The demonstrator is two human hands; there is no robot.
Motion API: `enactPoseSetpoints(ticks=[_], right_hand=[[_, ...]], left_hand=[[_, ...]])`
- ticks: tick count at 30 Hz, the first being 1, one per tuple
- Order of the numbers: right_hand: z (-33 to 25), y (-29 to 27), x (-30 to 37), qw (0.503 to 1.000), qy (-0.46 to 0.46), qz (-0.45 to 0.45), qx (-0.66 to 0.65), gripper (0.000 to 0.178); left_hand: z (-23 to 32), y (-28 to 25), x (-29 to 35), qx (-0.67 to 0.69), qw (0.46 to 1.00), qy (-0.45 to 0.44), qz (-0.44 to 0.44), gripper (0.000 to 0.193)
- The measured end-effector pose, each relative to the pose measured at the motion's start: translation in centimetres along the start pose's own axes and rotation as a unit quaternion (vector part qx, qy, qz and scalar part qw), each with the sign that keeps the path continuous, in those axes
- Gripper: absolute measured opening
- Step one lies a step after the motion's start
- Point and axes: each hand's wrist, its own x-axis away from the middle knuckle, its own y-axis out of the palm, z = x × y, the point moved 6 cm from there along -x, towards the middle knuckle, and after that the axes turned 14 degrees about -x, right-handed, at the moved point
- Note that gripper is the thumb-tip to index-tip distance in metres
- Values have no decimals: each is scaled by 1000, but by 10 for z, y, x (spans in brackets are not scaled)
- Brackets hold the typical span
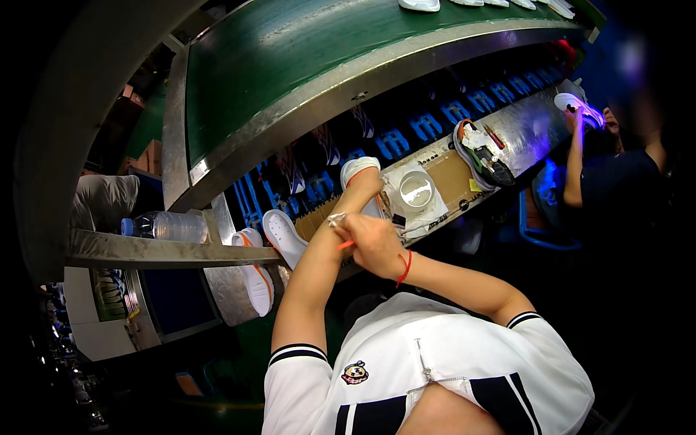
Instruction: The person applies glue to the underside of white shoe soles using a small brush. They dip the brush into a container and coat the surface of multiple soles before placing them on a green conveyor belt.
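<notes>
My left hand [368,183] reaches across the bench and grips a white shoe sole [354,168] with an orange line along its rim; most of its fingers are hidden. In my right hand [373,243], closed above my left forearm, is a small brush [345,245] with an orange-red handle and a pale tip. A round clear dish [416,190] with whitish liquid sits on a white sheet just right of the left hand. Other white soles [284,235] stand at the bench's left end.
A dark shoe [484,156] with orange and green parts lies on cardboard [448,177]. Behind the bench runs a row of blue holders [426,127], below a green conveyor [268,65]. A plastic bottle [170,226] lies left. Another person holds a shoe [580,109] under violet light.
</notes>
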Motion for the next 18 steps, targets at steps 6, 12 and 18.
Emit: enactPoseSetpoints(ticks=[6,12,18], right_hand=[[-13,16,8,992,-116,-39,29,18],[47,-23,-21,975,-115,-13,190,11],[53,-26,-33,989,-77,45,115,10]], left_hand=[[-3,23,-7,563,823,-74,-29,38],[-10,37,-15,346,929,83,99,23],[-39,74,-39,745,618,240,79,13]])
